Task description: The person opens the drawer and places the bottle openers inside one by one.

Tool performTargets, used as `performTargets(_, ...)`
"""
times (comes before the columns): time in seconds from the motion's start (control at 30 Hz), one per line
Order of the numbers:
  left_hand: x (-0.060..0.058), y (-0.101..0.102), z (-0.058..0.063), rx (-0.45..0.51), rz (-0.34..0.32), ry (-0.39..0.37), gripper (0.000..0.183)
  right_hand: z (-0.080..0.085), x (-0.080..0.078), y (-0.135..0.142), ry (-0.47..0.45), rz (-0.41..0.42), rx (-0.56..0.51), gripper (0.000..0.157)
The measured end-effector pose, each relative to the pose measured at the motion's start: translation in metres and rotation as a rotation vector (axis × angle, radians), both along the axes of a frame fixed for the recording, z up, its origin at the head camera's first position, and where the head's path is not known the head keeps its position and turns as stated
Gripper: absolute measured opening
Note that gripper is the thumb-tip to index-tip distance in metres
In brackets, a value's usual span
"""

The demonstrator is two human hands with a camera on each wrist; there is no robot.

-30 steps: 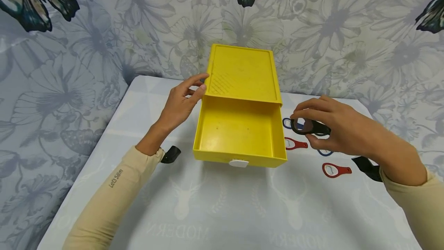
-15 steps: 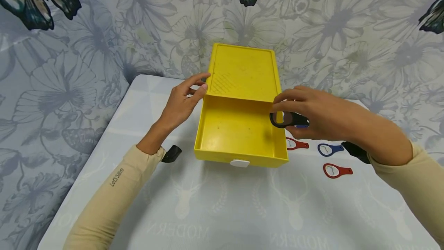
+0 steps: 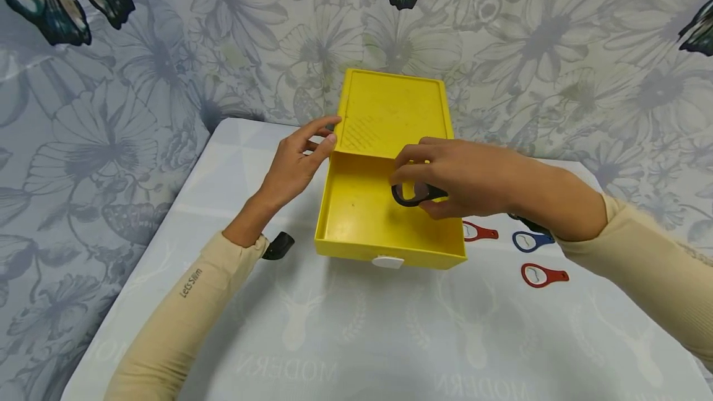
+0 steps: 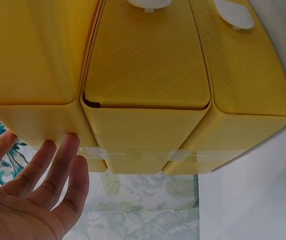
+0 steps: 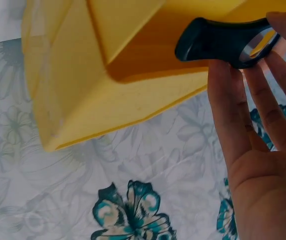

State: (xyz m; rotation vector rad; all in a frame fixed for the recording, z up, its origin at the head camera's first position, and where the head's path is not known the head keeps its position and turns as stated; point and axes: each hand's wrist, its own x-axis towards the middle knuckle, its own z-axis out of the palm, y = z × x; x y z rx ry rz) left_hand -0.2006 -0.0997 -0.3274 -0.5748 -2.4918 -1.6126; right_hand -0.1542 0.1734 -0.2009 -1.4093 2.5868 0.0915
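A yellow plastic drawer unit (image 3: 395, 110) stands at the back of the table with its top drawer (image 3: 356, 218) pulled out. The drawer has a white pull (image 3: 388, 262) at the front. My right hand (image 3: 473, 178) is over the drawer's right half, pinching a black bottle opener (image 5: 210, 40) between thumb and fingers. Its round end with a metal insert sits by the thumb in the right wrist view. On the other side, my left hand (image 3: 292, 163) rests its fingertips against the unit's left side, fingers spread and loosely bent in the left wrist view.
Right of the unit lie a red bottle opener (image 3: 548, 275), a blue one (image 3: 531, 240) and another red one (image 3: 483, 233) partly behind the drawer. Below the open drawer are two closed ones, the upper one (image 4: 147, 55) with a white pull. A patterned wall covering (image 3: 250, 36) rises behind.
My right hand has carried the black bottle opener leftward from above the other openers to over the open drawer. The left hand has stayed at the unit's side.
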Motion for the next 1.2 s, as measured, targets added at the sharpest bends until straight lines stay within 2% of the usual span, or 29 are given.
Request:
performTargets(0.17, 0.000, 0.001, 0.000, -0.010, 0.007, -0.004, 0.046, -0.002, -0.001, -0.018, -0.026, 0.057, 0.041, 0.048)
performTargets(0.5, 0.002, -0.001, 0.002, -0.016, 0.001, -0.031, 0.045, -0.004, -0.008, -0.047, -0.095, 0.081, 0.141, 0.053)
performTargets(0.73, 0.000, -0.001, 0.003, -0.026, -0.004, -0.021, 0.045, -0.016, -0.015, -0.059, -0.132, 0.124, 0.113, 0.049)
performTargets(0.93, -0.001, -0.002, 0.006, -0.024, -0.006, 0.003, 0.045, -0.025, -0.018, -0.070, -0.124, 0.179, 0.126, 0.045)
performTargets(1.2, -0.001, -0.002, 0.002, -0.016, -0.014, -0.015, 0.044, -0.040, -0.021, -0.074, -0.153, 0.193, 0.088, 0.040)
